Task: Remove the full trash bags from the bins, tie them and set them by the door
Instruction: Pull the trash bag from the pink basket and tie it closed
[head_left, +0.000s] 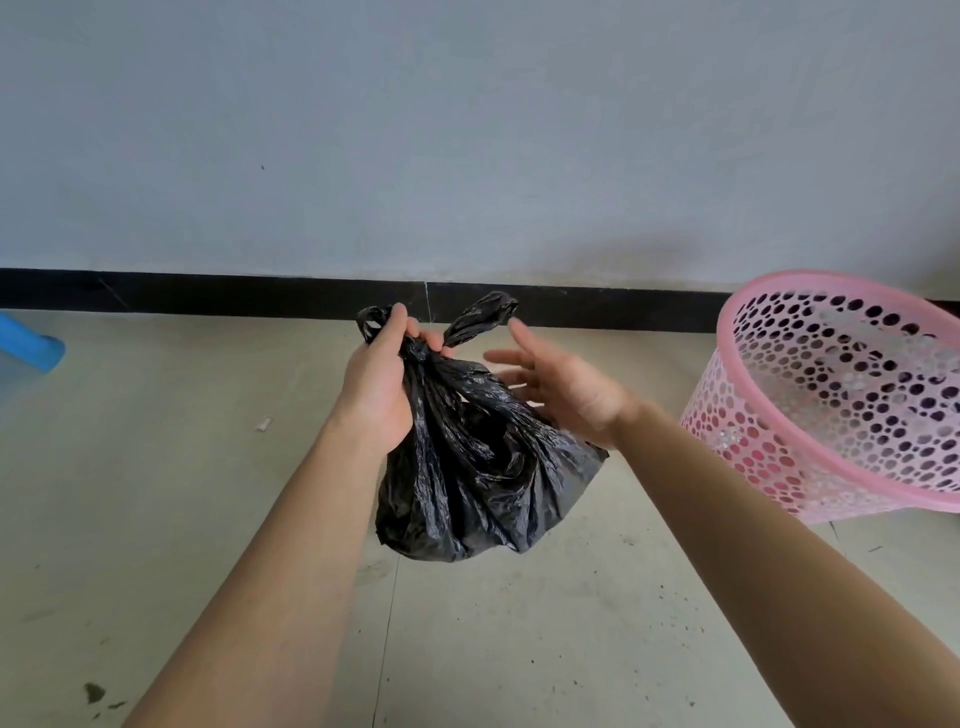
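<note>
Crinkled black trash bag (478, 467), knotted, left hand (379, 384) gripping

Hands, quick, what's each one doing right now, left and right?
Left hand: grips the black trash bag at its knotted neck, holding it up off the floor.
Right hand: open, fingers spread beside the bag, holding nothing.

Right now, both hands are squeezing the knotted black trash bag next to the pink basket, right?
Not quite. Only the left hand grips the black trash bag, at its knotted top. The right hand is open with its fingers spread, gripping nothing. The pink basket does stand beside them. The head view shows it.
</note>
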